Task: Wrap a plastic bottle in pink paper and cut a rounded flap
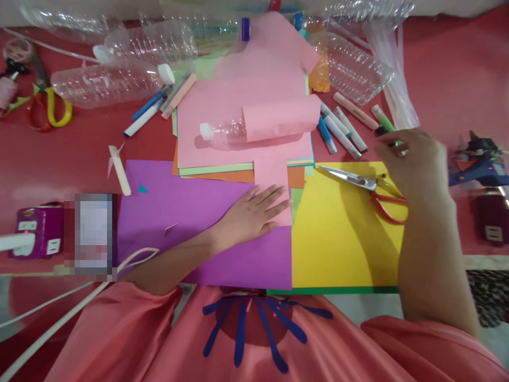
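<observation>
Pink paper strip (270, 172), seen in the head view, lies over the far right corner of the purple sheet (159, 217); its far end meets the pink sheet (214, 95) topping a paper stack beyond the purple one, and the matching colour makes the border hard to see. The left hand (254, 215) is laid flat, palm down, fingers slightly parted — nothing is gripped; the fingers rest on the strip while the wrist crosses the purple sheet. The right hand (417, 159) is well to the right of the purple sheet, fingers bent in close together near a green marker (382, 118); whether they hold anything I cannot tell.

Beyond the purple sheet, on the stack, a clear bottle with pink paper (282, 118) around its body lies on its side, white cap to the left. To the purple sheet's right is a yellow sheet (338, 239), where scissors (360, 179) lie with their blades pointing towards the purple one. A teal scrap (143, 188) sits on the purple sheet near its far left corner, and a cream strip (120, 171) lies at that corner. Left of the purple sheet — just beside it — is a blurred phone (93, 233). More clear bottles (107, 82) lie well beyond it.
</observation>
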Available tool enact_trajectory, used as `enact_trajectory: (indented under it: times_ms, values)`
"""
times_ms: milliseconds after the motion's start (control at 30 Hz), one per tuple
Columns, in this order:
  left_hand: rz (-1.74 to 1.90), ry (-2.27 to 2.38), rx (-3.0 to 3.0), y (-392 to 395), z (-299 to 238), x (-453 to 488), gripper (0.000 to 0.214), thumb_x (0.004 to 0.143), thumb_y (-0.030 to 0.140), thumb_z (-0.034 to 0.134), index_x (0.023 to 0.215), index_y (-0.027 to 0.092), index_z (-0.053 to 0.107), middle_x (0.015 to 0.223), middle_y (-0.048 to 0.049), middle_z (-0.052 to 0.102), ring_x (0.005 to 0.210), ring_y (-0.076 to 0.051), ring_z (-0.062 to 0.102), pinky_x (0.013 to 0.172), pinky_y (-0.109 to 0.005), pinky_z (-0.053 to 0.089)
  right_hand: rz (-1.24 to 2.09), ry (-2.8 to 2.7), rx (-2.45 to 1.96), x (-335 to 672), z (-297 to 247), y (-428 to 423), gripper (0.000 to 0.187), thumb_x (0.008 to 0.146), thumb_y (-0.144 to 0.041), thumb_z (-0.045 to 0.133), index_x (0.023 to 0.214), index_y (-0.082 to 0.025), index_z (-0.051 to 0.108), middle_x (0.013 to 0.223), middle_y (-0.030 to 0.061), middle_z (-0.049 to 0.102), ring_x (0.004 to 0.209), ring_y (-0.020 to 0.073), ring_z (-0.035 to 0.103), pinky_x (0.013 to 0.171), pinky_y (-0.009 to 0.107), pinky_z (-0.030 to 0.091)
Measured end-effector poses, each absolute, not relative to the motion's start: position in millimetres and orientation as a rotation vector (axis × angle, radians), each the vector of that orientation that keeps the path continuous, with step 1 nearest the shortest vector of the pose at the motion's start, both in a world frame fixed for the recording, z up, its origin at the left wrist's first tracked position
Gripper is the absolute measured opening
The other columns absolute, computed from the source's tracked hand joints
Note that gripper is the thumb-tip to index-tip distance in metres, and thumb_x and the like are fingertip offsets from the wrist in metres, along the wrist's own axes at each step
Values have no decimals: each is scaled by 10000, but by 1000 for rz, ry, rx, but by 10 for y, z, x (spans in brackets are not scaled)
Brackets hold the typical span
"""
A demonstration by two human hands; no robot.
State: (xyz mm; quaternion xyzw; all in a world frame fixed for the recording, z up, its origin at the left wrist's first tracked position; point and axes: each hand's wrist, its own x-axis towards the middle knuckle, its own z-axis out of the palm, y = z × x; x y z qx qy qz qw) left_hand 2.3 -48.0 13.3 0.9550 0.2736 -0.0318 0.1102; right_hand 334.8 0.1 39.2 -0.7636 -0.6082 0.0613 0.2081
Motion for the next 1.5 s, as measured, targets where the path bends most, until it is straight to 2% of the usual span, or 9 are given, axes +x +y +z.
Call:
enact_trajectory:
  times_ms: [133,500,633,733,867,967,1067,1267,1500]
  values:
    - [-127,808,2792,-482,153,31,541,1020,377,376,1535,223,320,1626,-100,294,1517,-217,264,1230,-433,229,-39,-1656,-2551,3618,359,-142,242,737,-276,615,944,-211,722,1006,113,692,813,265,621,700,396,466]
    - [-89,810,2788,-482,135,28,539,1017,375,384,1529,217,334,1625,-104,296,1512,-221,277,1232,-438,228,8,-1572,-2784,3605,445,59,279,760,-125,683,1037,-150,712,956,176,731,688,177,562,577,337,299]
    - [-85,811,2775,-483,137,28,539,1014,371,396,1527,218,338,1626,-103,290,1513,-220,275,1232,-433,224,68,-1385,-2510,3556,628,-6,229,687,-37,707,896,-116,757,715,103,696,633,119,558,574,355,302]
    - [-88,812,2759,-480,138,30,551,1003,361,427,1527,219,339,1627,-107,285,1513,-225,275,1233,-437,225,319,-999,-1985,3376,734,-114,75,673,-120,685,635,-182,701,416,-48,442,403,31,399,476,322,209]
    - [-88,801,2757,-475,131,29,559,996,359,440,1528,220,338,1629,-108,282,1516,-233,266,1234,-438,220,843,-842,-1546,2944,689,-207,322,705,-353,647,432,-194,581,345,-13,390,294,15,273,400,271,41]
    - [-66,799,2758,-476,120,22,562,994,361,443,1527,215,338,1620,-108,311,1514,-233,273,1233,-435,220,1207,-1010,-1343,2573,544,-217,281,809,-424,611,700,-190,721,504,19,568,362,83,476,357,257,258]
    - [-33,805,2760,-482,105,10,556,990,373,456,1514,216,361,1610,-106,337,1506,-233,294,1231,-431,226,1424,-1226,-1164,2233,404,-185,269,805,-461,677,893,-210,715,762,38,696,635,144,658,536,287,489]
    - [18,807,2767,-498,71,1,472,993,392,446,1424,202,489,1535,-100,471,1489,-228,331,1219,-420,258,1404,-1401,-1116,1814,202,-96,149,799,-285,686,769,-213,559,673,-50,559,565,83,508,554,246,429]
    - [209,780,2680,-444,160,4,290,963,303,493,1168,169,649,1267,-106,668,1214,-245,594,1055,-390,449,1310,-1565,-1136,1823,62,-110,70,873,-298,623,899,-232,631,858,8,688,796,152,633,747,318,486]
